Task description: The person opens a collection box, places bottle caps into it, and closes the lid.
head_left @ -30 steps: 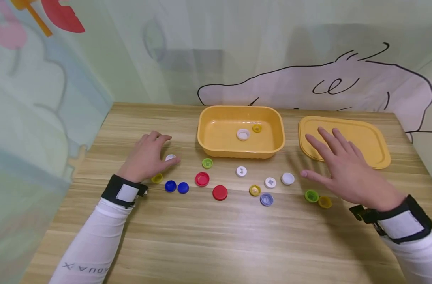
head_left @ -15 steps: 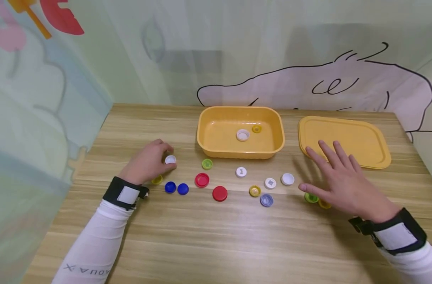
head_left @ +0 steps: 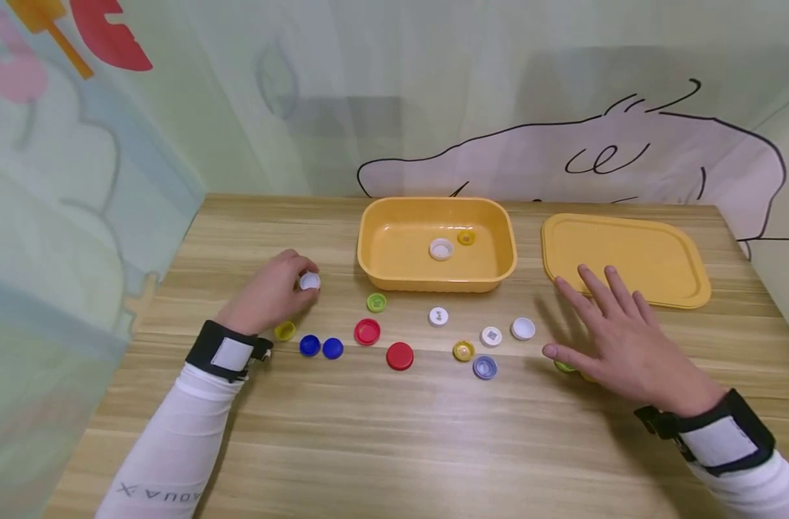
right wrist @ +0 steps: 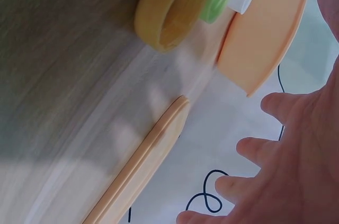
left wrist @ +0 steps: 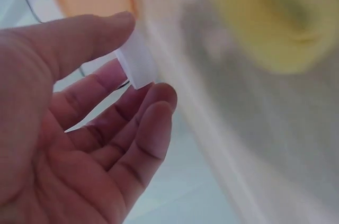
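Observation:
At the left of the table, my left hand [head_left: 271, 292] pinches a white bottle cap [head_left: 310, 281] between thumb and fingers. In the left wrist view the same white cap [left wrist: 136, 62] is seen edge-on at the fingertips. A yellow cap [head_left: 285, 331] lies just below that hand, beside two blue caps [head_left: 309, 345]. My right hand [head_left: 628, 346] hovers with fingers spread, holding nothing, and partly covers a green cap [head_left: 565, 366] and an orange-yellow cap [right wrist: 172, 12]. The yellow box [head_left: 436, 282] holds a white cap [head_left: 441, 249] and a small yellow cap [head_left: 466, 237].
A flat yellow lid [head_left: 628, 252] lies at the right, under the reach of the right fingers. Red caps [head_left: 399, 356], a light green cap [head_left: 376, 302], a lavender cap [head_left: 485, 367] and several white caps [head_left: 523, 329] are scattered before the box. A printed curtain stands behind.
My left hand has closed its thumb and fingers on the white cap and shifted it slightly away from me. The right hand has drifted slightly downward, covering more of the green and orange-yellow caps.

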`<move>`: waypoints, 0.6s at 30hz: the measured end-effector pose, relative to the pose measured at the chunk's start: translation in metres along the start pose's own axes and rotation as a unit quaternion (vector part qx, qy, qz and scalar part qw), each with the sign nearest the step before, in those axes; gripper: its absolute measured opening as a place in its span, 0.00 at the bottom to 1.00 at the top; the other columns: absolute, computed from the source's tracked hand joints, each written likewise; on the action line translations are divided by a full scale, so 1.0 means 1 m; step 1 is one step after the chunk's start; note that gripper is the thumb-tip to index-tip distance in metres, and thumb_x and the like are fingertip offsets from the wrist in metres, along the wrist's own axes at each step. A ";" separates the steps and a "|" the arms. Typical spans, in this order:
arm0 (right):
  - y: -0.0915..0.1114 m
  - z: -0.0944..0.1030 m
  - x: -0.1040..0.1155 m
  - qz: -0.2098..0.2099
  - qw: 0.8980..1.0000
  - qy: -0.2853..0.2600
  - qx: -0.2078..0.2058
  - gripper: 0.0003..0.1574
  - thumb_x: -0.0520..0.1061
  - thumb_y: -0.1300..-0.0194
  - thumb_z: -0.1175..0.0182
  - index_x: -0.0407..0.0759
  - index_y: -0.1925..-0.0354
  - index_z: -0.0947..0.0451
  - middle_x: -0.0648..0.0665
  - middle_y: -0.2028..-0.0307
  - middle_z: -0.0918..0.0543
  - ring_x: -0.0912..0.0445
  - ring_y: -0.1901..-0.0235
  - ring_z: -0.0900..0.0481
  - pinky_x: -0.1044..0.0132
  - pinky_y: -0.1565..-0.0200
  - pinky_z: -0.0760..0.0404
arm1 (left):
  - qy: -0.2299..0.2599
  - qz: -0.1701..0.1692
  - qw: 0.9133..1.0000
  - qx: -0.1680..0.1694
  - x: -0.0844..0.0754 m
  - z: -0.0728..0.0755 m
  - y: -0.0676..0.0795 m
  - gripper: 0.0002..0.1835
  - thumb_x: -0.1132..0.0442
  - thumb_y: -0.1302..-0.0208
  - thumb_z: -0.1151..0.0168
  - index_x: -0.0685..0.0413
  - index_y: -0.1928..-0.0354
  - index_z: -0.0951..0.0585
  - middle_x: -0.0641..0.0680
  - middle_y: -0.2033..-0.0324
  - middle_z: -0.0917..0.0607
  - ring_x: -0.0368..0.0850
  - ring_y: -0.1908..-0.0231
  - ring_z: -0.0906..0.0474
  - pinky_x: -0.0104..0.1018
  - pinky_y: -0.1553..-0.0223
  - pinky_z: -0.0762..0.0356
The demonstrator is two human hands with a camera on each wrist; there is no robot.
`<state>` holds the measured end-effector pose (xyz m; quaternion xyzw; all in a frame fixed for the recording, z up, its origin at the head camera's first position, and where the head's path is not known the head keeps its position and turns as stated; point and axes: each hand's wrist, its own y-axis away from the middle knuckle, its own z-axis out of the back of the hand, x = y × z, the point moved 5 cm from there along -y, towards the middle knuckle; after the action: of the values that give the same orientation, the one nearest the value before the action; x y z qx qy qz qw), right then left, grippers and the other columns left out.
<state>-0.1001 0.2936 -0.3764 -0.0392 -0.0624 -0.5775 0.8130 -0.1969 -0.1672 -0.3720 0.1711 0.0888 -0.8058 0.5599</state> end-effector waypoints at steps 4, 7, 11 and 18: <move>0.001 0.001 0.002 0.001 1.000 0.000 -0.004 0.63 0.76 0.38 0.44 0.52 0.19 0.57 0.38 0.21 0.62 0.40 0.25 0.76 0.30 0.34 0.69 | -0.003 -0.016 1.000 -0.023 -0.013 0.014 -0.008 0.17 0.60 0.36 0.33 0.61 0.48 0.19 0.55 0.57 0.22 0.50 0.58 0.24 0.42 0.55 0.22; 0.002 0.002 0.003 0.002 1.000 0.000 -0.006 0.63 0.76 0.38 0.44 0.52 0.19 0.57 0.38 0.21 0.62 0.40 0.25 0.76 0.30 0.34 0.70 | -0.015 -0.029 0.999 -0.030 -0.028 0.023 -0.016 0.18 0.59 0.35 0.33 0.59 0.47 0.19 0.54 0.55 0.22 0.49 0.56 0.24 0.42 0.52 0.22; 0.004 0.003 0.004 0.004 1.000 -0.003 -0.011 0.63 0.76 0.38 0.43 0.53 0.19 0.56 0.38 0.21 0.62 0.40 0.25 0.75 0.31 0.34 0.69 | -0.029 -0.048 0.998 -0.036 -0.050 0.030 -0.029 0.20 0.54 0.34 0.33 0.57 0.45 0.20 0.53 0.53 0.21 0.48 0.52 0.25 0.43 0.47 0.24; 0.004 0.005 0.006 0.010 1.000 -0.007 -0.021 0.63 0.75 0.39 0.42 0.53 0.19 0.56 0.37 0.21 0.61 0.39 0.25 0.73 0.31 0.34 0.69 | -0.052 -0.080 0.994 -0.048 -0.084 0.026 -0.058 0.22 0.53 0.33 0.34 0.57 0.43 0.20 0.54 0.51 0.21 0.49 0.50 0.26 0.41 0.44 0.27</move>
<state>-0.0940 0.2897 -0.3705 -0.0602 -0.0555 -0.5707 0.8171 -0.2290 -0.0822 -0.3193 0.0941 0.1117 -0.8508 0.5048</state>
